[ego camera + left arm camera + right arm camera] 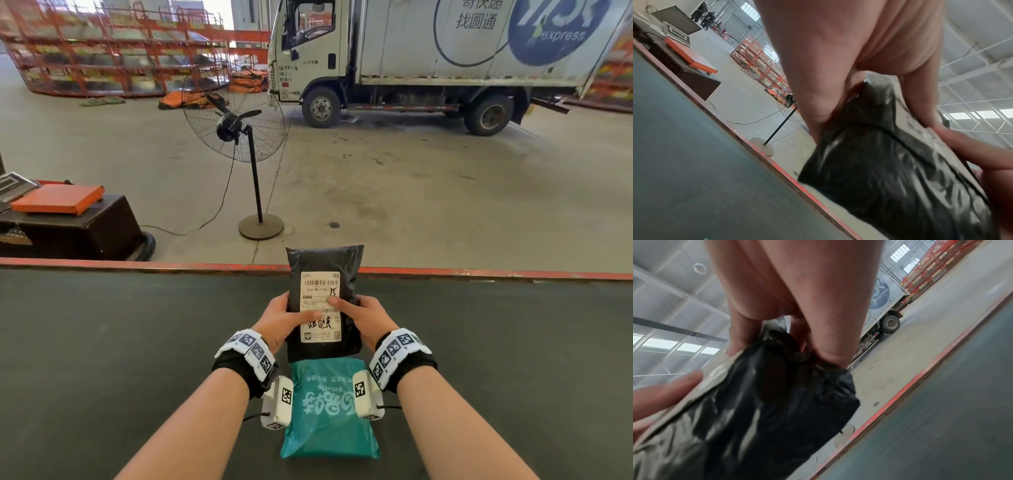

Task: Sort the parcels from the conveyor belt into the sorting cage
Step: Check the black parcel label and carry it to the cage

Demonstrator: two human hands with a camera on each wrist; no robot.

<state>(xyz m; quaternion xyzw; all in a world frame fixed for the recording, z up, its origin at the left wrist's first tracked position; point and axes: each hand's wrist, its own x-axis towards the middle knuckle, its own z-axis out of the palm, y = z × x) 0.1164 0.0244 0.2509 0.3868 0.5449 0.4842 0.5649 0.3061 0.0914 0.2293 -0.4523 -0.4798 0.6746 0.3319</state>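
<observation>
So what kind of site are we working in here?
Most likely a courier sorting depot: an express delivery truck parked indoors, stacked orange cages, and a black parcel held over the conveyor belt.

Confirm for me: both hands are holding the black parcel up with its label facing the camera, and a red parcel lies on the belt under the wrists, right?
Not quite. The parcel on the belt is teal, not red, as the head view shows. The rest holds: the left hand and right hand hold the black parcel, label facing the camera.

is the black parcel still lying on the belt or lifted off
Lifted: both hands, left hand and right hand, grip the black parcel above the belt.
</observation>
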